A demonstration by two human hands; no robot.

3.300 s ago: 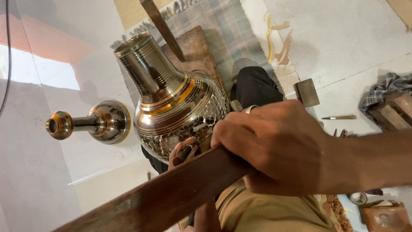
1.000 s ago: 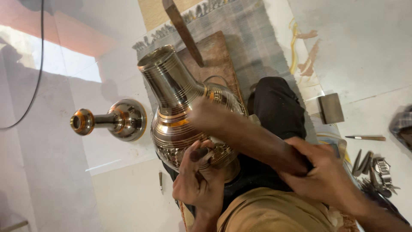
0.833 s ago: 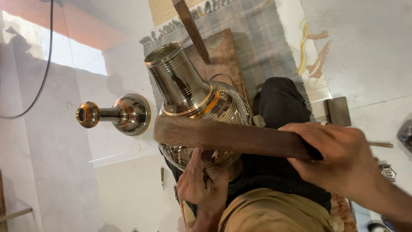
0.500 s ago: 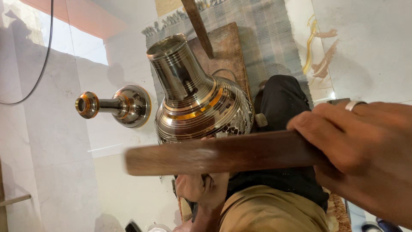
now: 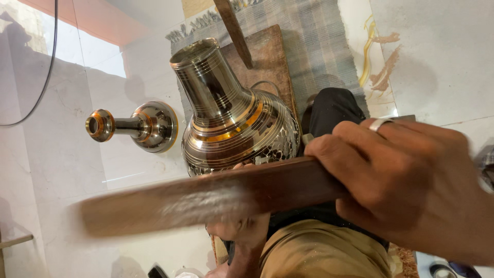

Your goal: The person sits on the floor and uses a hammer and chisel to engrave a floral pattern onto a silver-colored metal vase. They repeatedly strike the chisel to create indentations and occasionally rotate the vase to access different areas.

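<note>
The right hand is wrapped tight around one end of a wooden bat, whose far end is blurred in front of the lower belly of a metal vase. The vase lies tilted across the person's lap, neck toward the upper left, its chased band turned down toward the bat. The left hand sits under the vase, mostly hidden by the bat; it seems to be cupped against the belly, though I cannot tell how its fingers lie. The vase looks polished and patterned already, with a band of gold lines around the shoulder, so the shaping appears largely done and only the lower band is being worked. A matching stand lies apart on the pale floor, to the vase's left. A wooden board and woven mat lie beyond the neck; the floor at left gives open room.
</note>
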